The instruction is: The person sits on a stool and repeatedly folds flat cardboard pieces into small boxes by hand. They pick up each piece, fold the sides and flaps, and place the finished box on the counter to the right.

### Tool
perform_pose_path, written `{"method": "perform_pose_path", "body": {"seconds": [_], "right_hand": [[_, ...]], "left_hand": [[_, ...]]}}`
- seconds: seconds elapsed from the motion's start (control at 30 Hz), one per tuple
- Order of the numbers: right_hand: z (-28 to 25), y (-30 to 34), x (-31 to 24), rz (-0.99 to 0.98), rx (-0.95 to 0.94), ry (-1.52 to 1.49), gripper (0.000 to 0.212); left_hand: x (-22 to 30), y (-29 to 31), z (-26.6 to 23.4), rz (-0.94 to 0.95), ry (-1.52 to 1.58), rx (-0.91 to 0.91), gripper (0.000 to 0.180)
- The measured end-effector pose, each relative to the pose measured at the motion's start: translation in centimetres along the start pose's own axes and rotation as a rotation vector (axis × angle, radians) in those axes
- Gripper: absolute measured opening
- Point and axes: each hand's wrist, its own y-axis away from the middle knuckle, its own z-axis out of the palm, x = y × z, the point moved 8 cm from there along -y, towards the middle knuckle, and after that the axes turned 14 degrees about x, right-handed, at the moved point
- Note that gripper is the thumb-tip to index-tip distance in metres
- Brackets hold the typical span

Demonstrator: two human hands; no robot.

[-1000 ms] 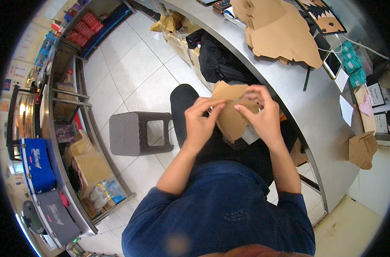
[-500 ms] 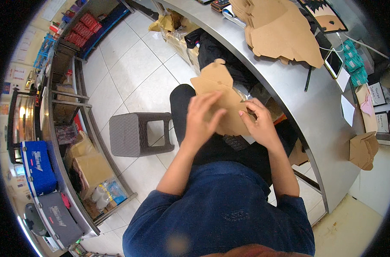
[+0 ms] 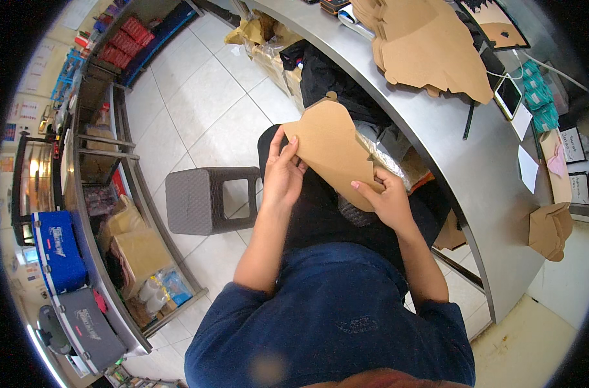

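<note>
Over the person's lap, seen from the head camera, both hands are holding a flat brown cardboard blank (image 3: 336, 152): the left hand (image 3: 283, 173) is pinching its left edge, the right hand (image 3: 386, 199) is gripping its lower corner. Beyond the fingers, more cardboard blanks (image 3: 430, 48) are lying on the counter (image 3: 495, 213).

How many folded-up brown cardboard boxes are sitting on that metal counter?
1: a folded brown box at the near right end of the counter. A stack of flat blanks lies farther along; the left hand and right hand hold another blank.
</note>
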Motion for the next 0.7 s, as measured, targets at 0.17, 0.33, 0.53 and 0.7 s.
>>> {"method": "perform_pose_path", "body": {"seconds": [0.17, 0.33, 0.53, 0.7], "right_hand": [[-1.2, -0.6, -2.6, -0.173, 0.081, 0.198, 0.026], [-0.9, -1.6, -5.3, -0.441, -0.060, 0.252, 0.026], [-1.9, -1.9, -5.6, -0.338, 0.269, 0.109, 0.064], [-0.4, -0.3, 0.0, -0.001, -0.090, 0.048, 0.026]], "left_hand": [[3.7, 4.1, 2.3, 0.986, -0.852, 0.052, 0.047], [1.1, 7.6, 5.8, 1.027, -0.932, -0.477, 0.036], [-0.4, 3.8, 2.4, 0.584, -0.671, -0.281, 0.013], [-1.4, 0.0, -0.6, -0.033, -0.116, -0.078, 0.064]]}}
